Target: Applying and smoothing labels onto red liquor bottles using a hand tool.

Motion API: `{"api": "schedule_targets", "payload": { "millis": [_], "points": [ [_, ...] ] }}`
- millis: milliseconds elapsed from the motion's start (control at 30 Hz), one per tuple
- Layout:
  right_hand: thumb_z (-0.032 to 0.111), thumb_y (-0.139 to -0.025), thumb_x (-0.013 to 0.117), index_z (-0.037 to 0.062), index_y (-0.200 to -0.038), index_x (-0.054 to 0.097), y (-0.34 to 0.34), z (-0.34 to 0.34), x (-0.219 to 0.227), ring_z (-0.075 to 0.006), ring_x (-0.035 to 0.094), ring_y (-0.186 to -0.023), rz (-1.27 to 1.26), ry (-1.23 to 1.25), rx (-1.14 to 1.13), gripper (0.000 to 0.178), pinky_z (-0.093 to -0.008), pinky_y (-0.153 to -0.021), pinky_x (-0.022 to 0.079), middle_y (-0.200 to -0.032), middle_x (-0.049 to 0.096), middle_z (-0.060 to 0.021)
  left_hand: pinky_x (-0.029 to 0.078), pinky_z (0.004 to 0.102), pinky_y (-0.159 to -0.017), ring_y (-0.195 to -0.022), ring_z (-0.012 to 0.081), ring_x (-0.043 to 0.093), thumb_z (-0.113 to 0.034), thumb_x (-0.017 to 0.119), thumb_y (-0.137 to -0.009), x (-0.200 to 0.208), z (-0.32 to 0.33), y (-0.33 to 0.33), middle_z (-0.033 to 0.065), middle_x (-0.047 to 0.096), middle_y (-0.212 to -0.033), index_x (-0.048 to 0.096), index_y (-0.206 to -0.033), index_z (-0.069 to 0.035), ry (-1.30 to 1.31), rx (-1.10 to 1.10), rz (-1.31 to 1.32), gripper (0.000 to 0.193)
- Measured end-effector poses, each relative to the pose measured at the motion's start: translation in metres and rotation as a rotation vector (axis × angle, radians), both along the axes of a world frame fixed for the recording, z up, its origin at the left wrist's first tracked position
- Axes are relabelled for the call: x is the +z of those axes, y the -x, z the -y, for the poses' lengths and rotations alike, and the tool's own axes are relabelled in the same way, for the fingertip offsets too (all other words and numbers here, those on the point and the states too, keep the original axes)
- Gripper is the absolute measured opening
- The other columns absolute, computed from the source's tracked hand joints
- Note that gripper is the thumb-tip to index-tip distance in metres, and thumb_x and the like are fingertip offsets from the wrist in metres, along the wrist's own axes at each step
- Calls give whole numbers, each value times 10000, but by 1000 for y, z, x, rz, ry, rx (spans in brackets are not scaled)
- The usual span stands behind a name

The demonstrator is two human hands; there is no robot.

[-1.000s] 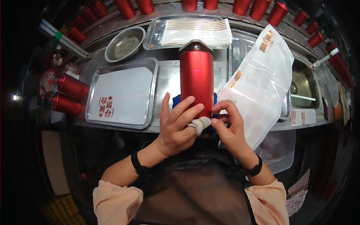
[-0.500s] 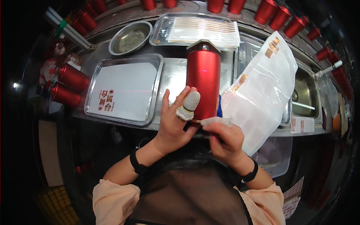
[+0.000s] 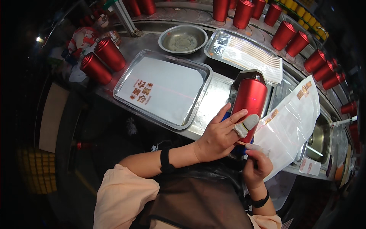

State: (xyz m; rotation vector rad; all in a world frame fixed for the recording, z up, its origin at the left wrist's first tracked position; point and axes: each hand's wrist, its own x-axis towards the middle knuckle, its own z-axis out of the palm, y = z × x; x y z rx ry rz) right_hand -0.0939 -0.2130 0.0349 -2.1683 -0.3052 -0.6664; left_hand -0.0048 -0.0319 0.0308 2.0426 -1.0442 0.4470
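A red metallic bottle lies on a holder with a dark bracket at its far end and blue pieces beside and below it. My left hand rests on the bottle's near left side, fingers stretched out and apart, one wearing a whitish finger cot. At the bottle's near end is my right hand, thumb and fingers pinched together, with a pale cover on one finger. A thin orange-brown edge shows between the hands; what the right fingers hold is too small to make out.
A translucent backing sheet with gold-red labels lies to the right, over a tray near a sink. Left stands a metal tray with a printed white sheet; behind are a round bowl, a strip-filled tray and several red bottles.
The whole view has turned and shifted, so bottle and bench appear tilted and farther right. Both hands stay at the bottle's near end, the left fingers still stretched over it.
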Motion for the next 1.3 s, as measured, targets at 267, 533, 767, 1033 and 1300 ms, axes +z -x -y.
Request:
{"api": "schedule_targets", "payload": {
  "millis": [267, 533, 767, 1033, 1300],
  "points": [
    [22, -666, 674, 125, -951, 700, -23, -23, -2, -220, 606, -596, 102, 287, 217, 304, -362, -526, 460, -770, 653, -53, 182, 609, -1171, -1382, 286, 458, -79, 711, -717, -10, -11, -1, 176, 506, -1446, 535, -1362, -39, -5, 18, -79, 670],
    [-74, -720, 632, 57, -872, 695, -3, -5, 0, -268, 639, -607, -21, -115, -8, 210, -339, -565, 495, -852, 723, -108, 191, 651, -1144, -1384, 346, 437, -106, 820, -670, -13, -16, 2, 185, 494, -1447, 388, -1473, -28, -17, 10, -129, 915],
    [-28, -804, 612, 47, -943, 705, 3, 19, -4, -222, 661, -677, -207, -230, -102, 183, -299, -639, 516, -883, 720, -114, 110, 616, -1175, -1389, 375, 426, -135, 857, -650, -4, -4, 3, 171, 474, -1481, 375, -1476, -37, -8, 23, -97, 961],
    [115, -810, 681, 42, -957, 709, -39, 120, 7, -201, 569, -640, -263, -27, -353, 167, -317, -620, 465, -848, 709, -94, 123, 621, -1167, -1388, 367, 419, -162, 870, -661, 4, 3, 4, 163, 490, -1463, 378, -1471, -12, -105, 21, -103, 960],
    [163, -807, 658, 35, -923, 721, -26, 257, -21, -324, 693, -874, -360, 71, -673, 184, -396, -800, 534, -874, 721, -168, 133, 621, -1185, -1404, 342, 416, -170, 879, -704, -4, 6, 4, 168, 474, -1479, 369, -1479, -8, -131, 87, -61, 942]
  ]
}}
